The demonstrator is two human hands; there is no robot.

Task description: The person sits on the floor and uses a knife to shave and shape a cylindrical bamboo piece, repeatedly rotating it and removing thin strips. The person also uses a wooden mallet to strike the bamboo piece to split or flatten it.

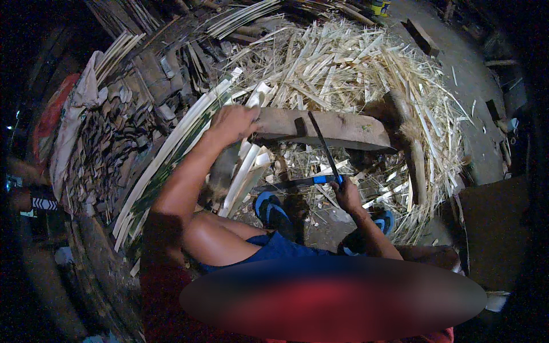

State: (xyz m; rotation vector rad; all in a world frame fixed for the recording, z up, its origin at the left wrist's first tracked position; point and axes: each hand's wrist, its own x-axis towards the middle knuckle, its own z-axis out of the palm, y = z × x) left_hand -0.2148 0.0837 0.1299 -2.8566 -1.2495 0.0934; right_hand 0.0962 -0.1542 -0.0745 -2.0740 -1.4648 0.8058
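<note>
My left hand (pixel 234 121) is closed at the left end of a thick wooden block (pixel 349 130). It grips a split bamboo piece (pixel 261 93), whose pale end sticks up past the fingers. Below that hand, more pale split bamboo (pixel 247 174) slants down toward my knee. My right hand (pixel 349 194) is closed around the handle of a long, dark-bladed knife (pixel 323 140); the blade points up and crosses in front of the block. Close to this hand, a second long blade with a blue handle (pixel 323 179) lies low, pointing left.
A big heap of pale bamboo shavings (pixel 337 63) spreads beyond the block and around its right side. Long bamboo strips (pixel 171 154) lie along my left arm. Farther left is a pile of dark wood chips (pixel 114 143). Blue-strapped sandals (pixel 270 208) are on my feet.
</note>
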